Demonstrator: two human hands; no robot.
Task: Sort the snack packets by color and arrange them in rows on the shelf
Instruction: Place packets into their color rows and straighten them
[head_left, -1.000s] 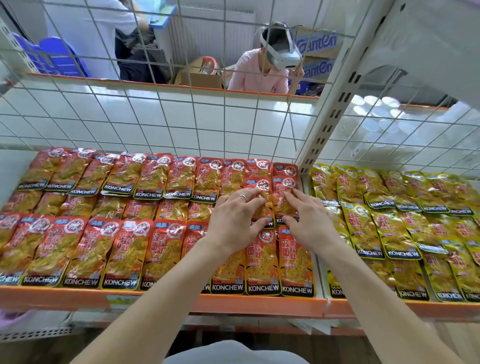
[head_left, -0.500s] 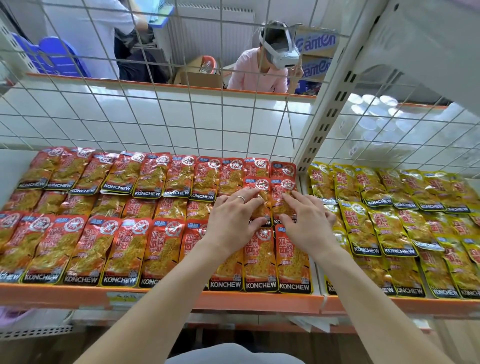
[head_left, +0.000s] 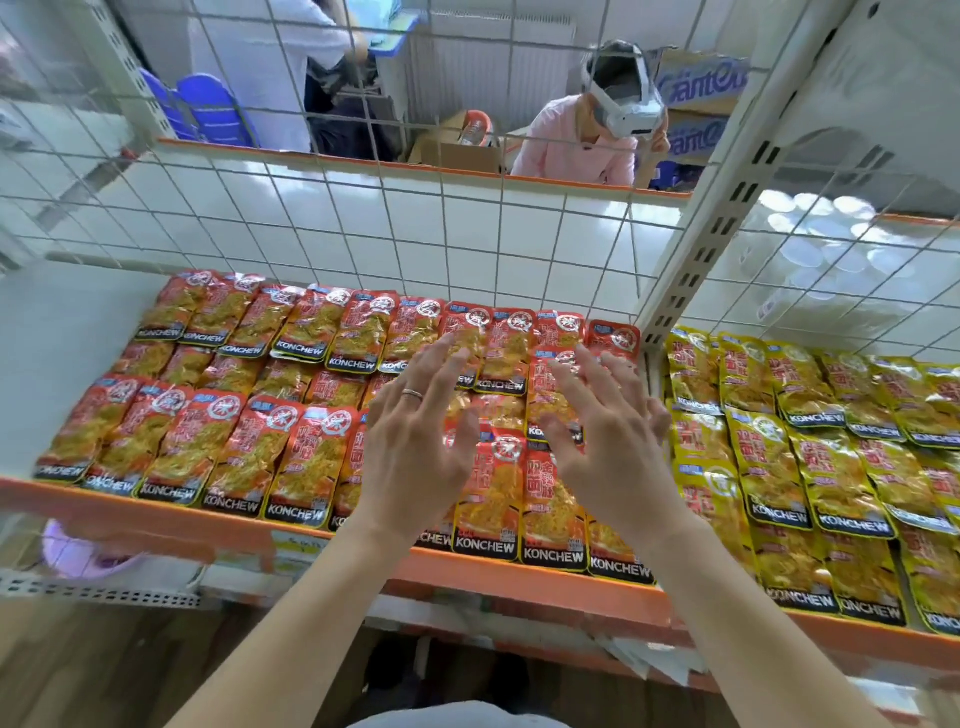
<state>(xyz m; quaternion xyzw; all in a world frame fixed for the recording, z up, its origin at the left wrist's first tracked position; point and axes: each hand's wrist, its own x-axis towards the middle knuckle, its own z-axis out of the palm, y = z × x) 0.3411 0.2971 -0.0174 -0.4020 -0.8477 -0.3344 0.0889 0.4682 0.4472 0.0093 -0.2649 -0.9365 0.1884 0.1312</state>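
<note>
An orange-edged shelf (head_left: 519, 579) backed by a wire grid (head_left: 363, 234) carries red Konchew packets (head_left: 234, 452) in rows up to its upright post (head_left: 693, 249), with yellow Konchew packets (head_left: 810, 467) beyond it. Left hand (head_left: 415, 457) and right hand (head_left: 608, 447) hover over the red rows' right end, fingers spread straight, holding nothing.

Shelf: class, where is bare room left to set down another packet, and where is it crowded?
Free: the bare white shelf at far left, bordered by the red packets, the wire grid and the orange front lip. Crowded: red packets fill the rest up to the upright post; yellow packets cover the right bay.
</note>
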